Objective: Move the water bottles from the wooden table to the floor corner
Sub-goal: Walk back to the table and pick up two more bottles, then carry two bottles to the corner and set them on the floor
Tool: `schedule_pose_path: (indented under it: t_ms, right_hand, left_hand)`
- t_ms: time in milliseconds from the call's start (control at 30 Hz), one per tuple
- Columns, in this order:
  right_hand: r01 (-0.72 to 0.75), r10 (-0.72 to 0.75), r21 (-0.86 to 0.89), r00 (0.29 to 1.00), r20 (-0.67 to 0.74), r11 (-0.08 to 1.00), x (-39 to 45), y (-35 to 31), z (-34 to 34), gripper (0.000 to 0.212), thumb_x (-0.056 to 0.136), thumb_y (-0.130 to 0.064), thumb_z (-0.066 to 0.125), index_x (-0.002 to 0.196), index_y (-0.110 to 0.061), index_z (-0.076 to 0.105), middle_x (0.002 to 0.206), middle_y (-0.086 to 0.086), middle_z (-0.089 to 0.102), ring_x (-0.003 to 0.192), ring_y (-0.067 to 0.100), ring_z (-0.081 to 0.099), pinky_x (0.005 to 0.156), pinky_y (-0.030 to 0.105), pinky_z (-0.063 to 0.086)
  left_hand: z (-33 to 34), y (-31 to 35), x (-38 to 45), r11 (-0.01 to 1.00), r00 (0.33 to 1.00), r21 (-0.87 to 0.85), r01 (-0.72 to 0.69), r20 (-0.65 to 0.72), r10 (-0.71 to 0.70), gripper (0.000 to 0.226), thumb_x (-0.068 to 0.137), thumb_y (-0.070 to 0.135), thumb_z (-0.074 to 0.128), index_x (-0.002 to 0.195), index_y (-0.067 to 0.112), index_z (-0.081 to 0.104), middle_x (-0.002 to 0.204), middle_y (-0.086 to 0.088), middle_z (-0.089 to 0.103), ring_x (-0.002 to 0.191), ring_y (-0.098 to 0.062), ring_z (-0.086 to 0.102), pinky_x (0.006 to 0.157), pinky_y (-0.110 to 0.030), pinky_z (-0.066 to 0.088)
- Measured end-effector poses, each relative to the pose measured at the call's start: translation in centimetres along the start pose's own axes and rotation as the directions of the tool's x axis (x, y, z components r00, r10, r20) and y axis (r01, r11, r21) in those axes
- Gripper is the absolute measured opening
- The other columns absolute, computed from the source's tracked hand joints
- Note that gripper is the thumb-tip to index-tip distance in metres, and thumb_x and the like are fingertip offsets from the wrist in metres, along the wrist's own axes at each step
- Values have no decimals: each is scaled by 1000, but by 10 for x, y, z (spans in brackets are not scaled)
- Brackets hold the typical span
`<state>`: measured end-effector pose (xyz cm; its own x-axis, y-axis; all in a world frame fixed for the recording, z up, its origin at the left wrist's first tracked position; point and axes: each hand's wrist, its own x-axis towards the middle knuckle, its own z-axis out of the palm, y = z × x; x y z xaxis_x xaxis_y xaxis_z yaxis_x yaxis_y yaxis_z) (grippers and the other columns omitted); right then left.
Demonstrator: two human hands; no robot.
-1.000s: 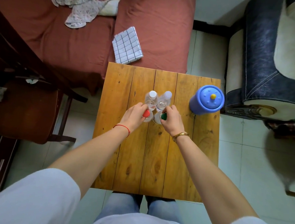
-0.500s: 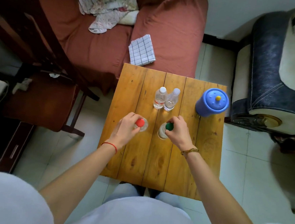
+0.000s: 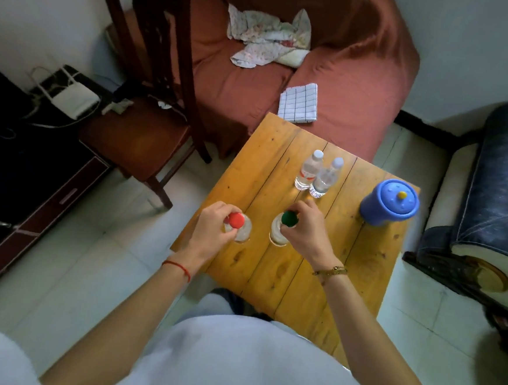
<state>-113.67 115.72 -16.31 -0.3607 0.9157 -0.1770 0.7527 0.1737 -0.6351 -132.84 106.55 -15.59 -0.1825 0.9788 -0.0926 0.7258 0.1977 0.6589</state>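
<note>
Red-capped bottle [image 3: 238,226] body mostly hidden under left hand [image 3: 213,234], green-capped bottle [image 3: 283,228] partly behind right hand [image 3: 304,229], armchair [image 3: 489,195] cut off at right edge.

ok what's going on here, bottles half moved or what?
A person stands over the wooden table, a bottle in each hand. The left hand grips the red-capped bottle by its neck; the right hand grips the green-capped bottle the same way. Whether either is lifted off the tabletop cannot be told from above. Two white-capped bottles stand untouched farther back, beside a blue lidded container. No bottle shows on the floor yet.
</note>
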Motion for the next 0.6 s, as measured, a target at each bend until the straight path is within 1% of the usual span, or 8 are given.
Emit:
schedule_pose_path:
  t_ms: [100, 200, 300, 433, 533, 600]
  right_hand:
    - [71, -69, -23, 995, 66, 997, -16, -15, 4, 32, 73, -7, 70, 102, -13, 59, 99, 0, 50, 88, 16, 49, 71, 19, 43]
    - [166, -160, -32, 978, 134, 986, -32, -30, 9, 27, 73, -6, 69, 99, -13, 61, 98, 1, 52, 86, 17, 50, 63, 11, 35]
    - [260, -247, -39, 947, 207, 965, -48, -45, 16, 26, 74, -7, 70, 98, -14, 62, 97, 0, 51, 85, 16, 51, 60, 9, 34]
    - [382, -352, -39, 883, 310, 923, -71, -67, 31, 27, 75, -10, 71, 100, -15, 61, 97, -3, 50, 86, 15, 51, 59, 10, 35]
    - [477, -432, -30, 819, 378, 878, -88, -85, 45, 28, 76, -12, 71, 102, -15, 61, 100, 0, 53, 88, 16, 52, 64, 12, 40]
    - [537, -480, -20, 770, 421, 844, -101, -101, 58, 28, 76, -13, 71, 102, -15, 63, 102, 2, 55, 89, 17, 52, 68, 19, 43]
  left_hand:
    - [-7, 3, -36, 998, 994, -33, 60, -88, -63, 35, 76, 7, 74, 110, 9, 66, 106, -7, 64, 96, -16, 59, 86, -23, 50]
    - [-10, 1, -73, 991, 974, -55, 126, -183, -134, 34, 75, 11, 75, 107, 15, 66, 105, -4, 64, 95, -16, 60, 85, -30, 54]
    - [-12, -3, -108, 976, 940, -74, 206, -261, -218, 36, 74, 16, 77, 108, 20, 64, 105, 1, 64, 95, -12, 59, 85, -32, 55]
    - [-15, -6, -156, 943, 874, -122, 311, -354, -334, 40, 74, 21, 77, 112, 19, 63, 109, 0, 65, 99, -13, 59, 87, -33, 56]
    - [-21, -8, -193, 908, 808, -170, 382, -415, -418, 44, 74, 21, 78, 114, 16, 63, 112, -2, 65, 101, -15, 60, 88, -33, 55]
    - [-26, -11, -219, 882, 751, -201, 426, -465, -469, 42, 73, 19, 78, 113, 15, 64, 111, -2, 65, 99, -16, 60, 88, -33, 55]
